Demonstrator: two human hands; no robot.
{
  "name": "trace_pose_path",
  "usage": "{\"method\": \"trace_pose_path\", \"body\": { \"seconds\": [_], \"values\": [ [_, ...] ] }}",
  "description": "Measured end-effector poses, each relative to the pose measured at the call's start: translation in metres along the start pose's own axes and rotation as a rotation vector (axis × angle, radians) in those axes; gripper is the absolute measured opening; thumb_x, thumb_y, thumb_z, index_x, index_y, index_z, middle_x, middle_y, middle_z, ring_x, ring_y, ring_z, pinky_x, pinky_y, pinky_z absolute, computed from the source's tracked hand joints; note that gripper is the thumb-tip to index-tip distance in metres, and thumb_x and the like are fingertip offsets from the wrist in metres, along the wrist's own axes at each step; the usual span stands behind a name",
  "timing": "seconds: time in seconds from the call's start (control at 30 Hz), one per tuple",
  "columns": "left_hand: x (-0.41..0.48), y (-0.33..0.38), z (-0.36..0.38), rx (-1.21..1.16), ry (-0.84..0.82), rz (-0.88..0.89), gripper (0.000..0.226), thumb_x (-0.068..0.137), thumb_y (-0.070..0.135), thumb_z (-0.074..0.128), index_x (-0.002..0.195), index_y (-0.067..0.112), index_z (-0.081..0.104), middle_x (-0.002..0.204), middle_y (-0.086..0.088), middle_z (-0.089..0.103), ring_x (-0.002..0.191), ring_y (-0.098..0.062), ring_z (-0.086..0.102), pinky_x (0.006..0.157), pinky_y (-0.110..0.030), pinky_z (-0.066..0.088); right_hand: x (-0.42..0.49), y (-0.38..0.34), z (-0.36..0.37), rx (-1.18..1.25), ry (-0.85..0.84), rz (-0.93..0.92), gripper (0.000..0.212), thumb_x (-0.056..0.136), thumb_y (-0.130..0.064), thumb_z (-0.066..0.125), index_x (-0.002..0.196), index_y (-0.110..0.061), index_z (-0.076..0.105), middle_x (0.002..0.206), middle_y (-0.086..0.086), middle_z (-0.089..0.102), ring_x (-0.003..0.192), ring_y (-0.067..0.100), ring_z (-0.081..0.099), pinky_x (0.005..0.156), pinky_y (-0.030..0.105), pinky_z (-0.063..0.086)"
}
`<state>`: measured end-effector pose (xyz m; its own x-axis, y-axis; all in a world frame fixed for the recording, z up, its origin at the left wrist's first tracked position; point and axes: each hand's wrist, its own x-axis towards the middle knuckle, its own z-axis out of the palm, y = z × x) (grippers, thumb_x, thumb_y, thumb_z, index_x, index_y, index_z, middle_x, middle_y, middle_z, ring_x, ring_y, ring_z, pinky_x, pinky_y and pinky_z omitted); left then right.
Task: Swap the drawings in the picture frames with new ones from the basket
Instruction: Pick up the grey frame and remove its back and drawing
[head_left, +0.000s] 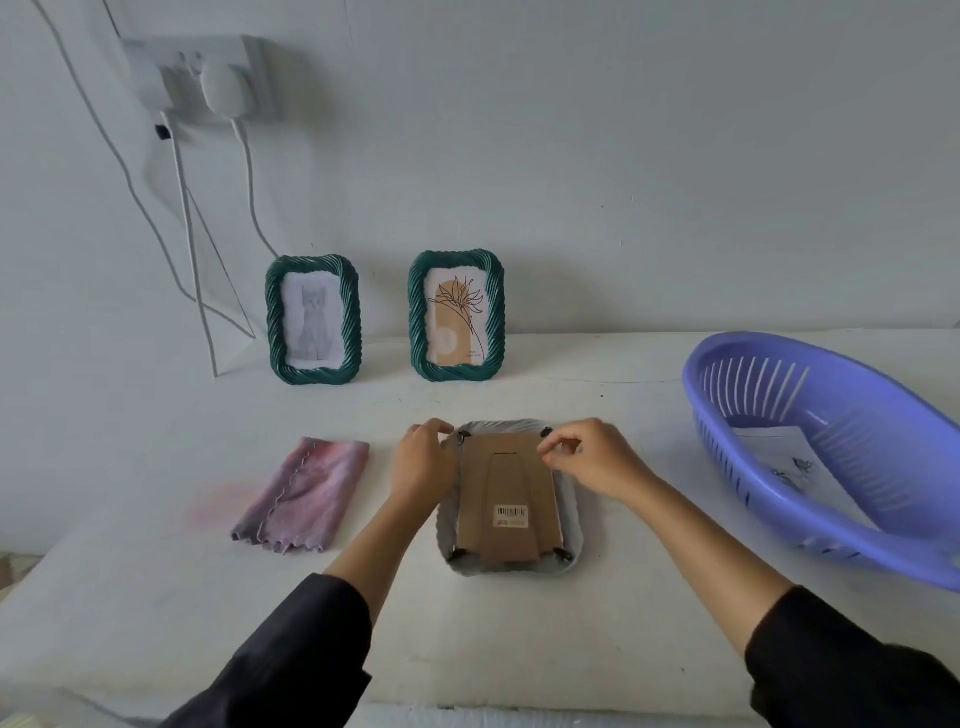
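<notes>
A white frame (511, 496) lay face down on the white table (597, 649), near the middle, its brown cardboard back (509, 493) turned up with a barcode sticker (511, 516) toward the near end. Small dark clips showed at its four corners. The person's left hand (423, 465) rested at the frame's far left corner, fingers curled and the tips pinched at the clip (462, 435) there. The right hand (589, 460) sat at the far right corner, thumb and forefinger closed in a pinch close to that corner's clip (546, 432); whether they actually gripped it I could not tell. Both arms came in from the near edge in dark sleeves (291, 654). At the far side, against the wall, two green frames stood upright and a little apart: the left one (313, 320) held a pale drawing of a cat, the right one (456, 316) a line drawing of a flower over a tan shape. A folded pink and purple cloth (306, 493) lay flat to the left of the hands, apart from the white frame. On the right stood a blue slotted basket (831, 441), tilted toward the viewer, with a sheet of paper (779, 457) bearing dark marks lying inside. A white socket (202, 73) on the wall at far left had cables hanging down to the table.
</notes>
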<state>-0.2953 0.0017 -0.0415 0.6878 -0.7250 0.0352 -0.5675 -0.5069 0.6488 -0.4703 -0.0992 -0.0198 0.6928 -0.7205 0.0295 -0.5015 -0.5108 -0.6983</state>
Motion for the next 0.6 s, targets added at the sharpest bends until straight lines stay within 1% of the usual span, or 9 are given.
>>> {"method": "trace_pose_path", "body": {
  "seconds": [0.03, 0.1, 0.2, 0.27, 0.37, 0.47, 0.53, 0.57, 0.6],
  "values": [
    [0.004, -0.001, -0.001, 0.004, -0.011, 0.020, 0.031, 0.094, 0.013, 0.047, 0.122, 0.009, 0.059, 0.130, -0.015, 0.055, 0.120, -0.028, 0.051, 0.098, -0.032, 0.039, 0.007, 0.004, -0.003, -0.021, 0.057, 0.017, 0.015, 0.085, -0.014, 0.060, 0.094, -0.015, 0.072, 0.073, 0.000, 0.059, 0.071, 0.016, 0.053, 0.058, 0.021, 0.037],
    [0.012, -0.001, -0.002, 0.020, -0.063, 0.068, 0.030, 0.094, 0.012, 0.048, 0.120, 0.011, 0.061, 0.129, -0.011, 0.058, 0.118, -0.026, 0.053, 0.098, -0.031, 0.039, 0.020, 0.010, -0.005, -0.114, 0.103, 0.026, 0.017, 0.087, -0.014, 0.057, 0.095, -0.017, 0.072, 0.080, 0.002, 0.057, 0.075, 0.019, 0.055, 0.062, 0.027, 0.039],
    [0.020, 0.001, -0.002, 0.028, -0.115, 0.114, 0.028, 0.093, 0.007, 0.048, 0.113, 0.010, 0.067, 0.121, -0.008, 0.065, 0.112, -0.023, 0.057, 0.092, -0.025, 0.039, 0.032, 0.015, -0.003, -0.262, 0.062, -0.009, 0.019, 0.089, -0.019, 0.055, 0.099, -0.020, 0.071, 0.096, 0.003, 0.060, 0.088, 0.022, 0.059, 0.071, 0.029, 0.044],
    [0.024, 0.001, -0.002, 0.026, -0.119, 0.127, 0.026, 0.091, 0.008, 0.051, 0.109, 0.009, 0.070, 0.116, -0.007, 0.068, 0.107, -0.021, 0.059, 0.088, -0.022, 0.038, 0.037, 0.015, 0.000, -0.290, 0.034, -0.028, 0.019, 0.089, -0.021, 0.054, 0.098, -0.018, 0.071, 0.103, 0.003, 0.062, 0.093, 0.021, 0.060, 0.072, 0.028, 0.044],
    [0.030, -0.002, -0.003, 0.027, -0.127, 0.154, 0.021, 0.087, 0.012, 0.060, 0.103, 0.008, 0.073, 0.108, -0.006, 0.071, 0.100, -0.019, 0.061, 0.084, -0.020, 0.040, 0.041, 0.014, 0.001, -0.300, 0.020, -0.051, 0.016, 0.088, -0.018, 0.055, 0.093, -0.014, 0.069, 0.100, 0.002, 0.067, 0.090, 0.019, 0.061, 0.069, 0.025, 0.039],
    [0.037, -0.005, -0.006, -0.001, -0.141, 0.170, 0.017, 0.084, 0.014, 0.066, 0.098, 0.007, 0.074, 0.100, -0.008, 0.073, 0.087, -0.013, 0.062, 0.083, -0.022, 0.048, 0.046, 0.012, 0.000, -0.325, 0.017, -0.072, 0.014, 0.086, -0.016, 0.056, 0.089, -0.012, 0.069, 0.094, 0.002, 0.070, 0.085, 0.019, 0.062, 0.068, 0.025, 0.041],
    [0.041, -0.006, -0.007, 0.001, -0.155, 0.176, 0.016, 0.083, 0.014, 0.068, 0.095, 0.007, 0.075, 0.095, -0.009, 0.074, 0.078, -0.009, 0.060, 0.071, -0.013, 0.048, 0.050, 0.011, 0.002, -0.346, 0.017, -0.070, 0.013, 0.084, -0.015, 0.056, 0.085, -0.010, 0.068, 0.089, 0.003, 0.070, 0.081, 0.020, 0.062, 0.065, 0.025, 0.040],
    [0.042, -0.006, -0.007, 0.007, -0.158, 0.177, 0.016, 0.083, 0.014, 0.067, 0.094, 0.007, 0.075, 0.093, -0.008, 0.074, 0.076, -0.008, 0.059, 0.064, -0.007, 0.044, 0.052, 0.010, 0.003, -0.351, 0.016, -0.063, 0.011, 0.083, -0.014, 0.056, 0.083, -0.009, 0.066, 0.087, 0.004, 0.069, 0.079, 0.020, 0.062, 0.064, 0.024, 0.039],
    [0.043, -0.005, -0.007, 0.010, -0.157, 0.175, 0.015, 0.083, 0.014, 0.067, 0.093, 0.007, 0.075, 0.092, -0.008, 0.074, 0.075, -0.008, 0.058, 0.060, -0.005, 0.040, 0.054, 0.009, 0.004, -0.354, 0.017, -0.054, 0.009, 0.081, -0.014, 0.057, 0.080, -0.009, 0.064, 0.086, 0.004, 0.069, 0.078, 0.021, 0.061, 0.063, 0.024, 0.039]
  ]
}}
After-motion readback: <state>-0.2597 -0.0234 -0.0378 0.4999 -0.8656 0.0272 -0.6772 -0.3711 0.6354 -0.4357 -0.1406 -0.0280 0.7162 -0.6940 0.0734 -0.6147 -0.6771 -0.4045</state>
